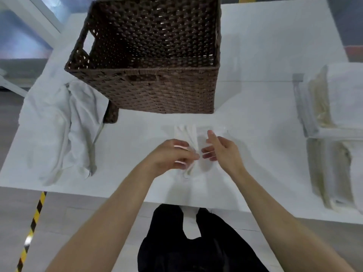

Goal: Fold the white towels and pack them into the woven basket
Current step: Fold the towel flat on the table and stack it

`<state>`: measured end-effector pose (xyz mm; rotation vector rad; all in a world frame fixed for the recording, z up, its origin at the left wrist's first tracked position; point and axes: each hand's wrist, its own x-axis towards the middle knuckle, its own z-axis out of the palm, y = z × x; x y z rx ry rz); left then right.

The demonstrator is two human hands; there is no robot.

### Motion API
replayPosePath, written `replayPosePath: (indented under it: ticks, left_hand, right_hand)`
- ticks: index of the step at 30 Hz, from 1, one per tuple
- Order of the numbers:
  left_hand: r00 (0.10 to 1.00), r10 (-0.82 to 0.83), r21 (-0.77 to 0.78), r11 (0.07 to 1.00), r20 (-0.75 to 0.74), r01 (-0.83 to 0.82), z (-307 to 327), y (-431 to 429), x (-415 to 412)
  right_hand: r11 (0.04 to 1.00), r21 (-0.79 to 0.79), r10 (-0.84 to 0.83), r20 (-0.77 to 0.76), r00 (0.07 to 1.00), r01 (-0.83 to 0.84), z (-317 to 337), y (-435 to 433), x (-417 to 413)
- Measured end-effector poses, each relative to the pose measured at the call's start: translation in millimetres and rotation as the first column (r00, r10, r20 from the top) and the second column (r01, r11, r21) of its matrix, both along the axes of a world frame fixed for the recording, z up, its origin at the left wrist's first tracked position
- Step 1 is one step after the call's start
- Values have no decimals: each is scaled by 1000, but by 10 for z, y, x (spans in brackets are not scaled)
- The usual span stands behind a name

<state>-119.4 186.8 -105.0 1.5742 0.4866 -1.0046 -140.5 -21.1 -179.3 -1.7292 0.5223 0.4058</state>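
Lying in front of the woven basket, on the white surface, the white towel is bunched into a long strip. Its long way runs from the basket toward the person, and its near end reaches the surface's edge. The left hand is over the towel, fingers curled and pinching a gathered fold. The right hand is just beside it, palm turned in, fingers loose and apart; blur hides whether they touch the cloth. Left of the basket sits a crumpled pile of white towels. Right of the basket, well apart, stand stacks of folded towels.
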Motion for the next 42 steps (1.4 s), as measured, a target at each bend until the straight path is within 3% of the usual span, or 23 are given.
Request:
replayPosePath:
  ticks: [2, 4, 6, 9, 12, 17, 22, 24, 26, 29, 31, 33, 35, 37, 38, 40, 42]
  left_hand:
    - [989, -130, -137, 983, -66, 120, 3, -147, -55]
    - [976, -212, -119, 971, -50, 205, -93, -139, -103]
    - [974, -224, 50, 974, 30, 222, -237, -86, -140]
    - [978, -141, 343, 936, 153, 81, -535, 3, -155]
    - [990, -42, 453, 891, 138, -25, -855, 13, -179]
    - [995, 84, 376, 921, 54, -98, -1128, -196, -118]
    - [997, 68, 373, 925, 35, -76, -1187, -459, 48]
    - [997, 71, 378, 924, 3, -66, -1175, -503, 93]
    - [993, 116, 342, 934, -22, -102, -1150, -541, 126]
    - [979, 192, 285, 944, -61, -168, -1107, -611, 169]
    - [978, 193, 254, 953, -79, -167, -1053, -667, 206]
    - [982, 176, 226, 961, -70, -156, -977, -675, 244]
    - [989, 147, 205, 969, -26, -139, -883, -593, 266]
    - [989, -42, 264, 964, 140, 4, -860, -388, 230]
    - [915, -270, 392, 909, 298, 140, -866, -254, 211]
    - [551, -653, 654, 719, 520, 235, -861, -73, 186]
    - [268, -728, 681, 685, 631, 259, -774, -80, 271]
  right_hand:
    - [998, -63, 16, -74, 997, -21, 10, -63, 54]
    - [967, -232, 86, -110, 990, -110, -110, -108, 77]
    - [945, -304, 102, -86, 991, -123, -167, -144, 97]
    - [935, -344, 100, 15, 995, -89, -134, -247, 118]
    - [903, -422, 114, 42, 993, -86, -298, -387, 143]
    - [890, -448, 101, 15, 995, -84, -744, -591, 147]
    - [906, -422, 9, 80, 997, 25, -818, -725, 100]
    - [814, -575, 108, 280, 954, 77, -691, -766, -136]
    - [703, -709, 398, 458, 795, 56, -541, -751, -509]
    - [508, -858, 750, 392, 532, -83, -540, -559, -929]
    - [429, -902, 774, 335, 537, -56, -701, -445, -966]
    - [462, -887, 707, 368, 605, 0, -763, -404, -840]
    - [544, -839, 661, 436, 610, 11, -684, -409, -694]
    - [596, -803, 643, 472, 603, -7, -508, -448, -577]
    - [612, -791, 633, 486, 602, -6, -392, -478, -527]
    - [652, -758, 605, 506, 615, -17, -88, -544, -444]
    - [701, -712, 555, 511, 657, -39, 282, -603, -409]
